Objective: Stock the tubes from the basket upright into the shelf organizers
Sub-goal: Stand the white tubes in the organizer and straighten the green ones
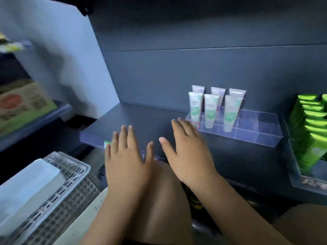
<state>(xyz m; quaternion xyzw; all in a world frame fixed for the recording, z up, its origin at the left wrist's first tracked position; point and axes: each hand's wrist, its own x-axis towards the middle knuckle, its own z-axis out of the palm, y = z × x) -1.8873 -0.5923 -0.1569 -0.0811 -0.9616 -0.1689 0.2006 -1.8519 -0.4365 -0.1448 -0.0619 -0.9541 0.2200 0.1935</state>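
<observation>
Several white tubes (210, 110) with green and purple prints stand upright in the left end of a clear acrylic organizer (261, 133) on a dark shelf (141, 121). My left hand (127, 156) hovers flat with straight fingers over the shelf's front edge and holds nothing. My right hand (187, 152) is also flat and empty, its fingertips close to the organizer's left end. A white perforated basket (70, 191) sits at the lower left; a pale flat object (30, 188) lies in it, blurred.
A second clear organizer (300, 181) at the far right holds a row of green packs (311, 124). A cardboard box (23, 105) sits on a shelf at the left. A white panel (58, 50) stands behind the shelf's left end. My knee (159, 200) is below the hands.
</observation>
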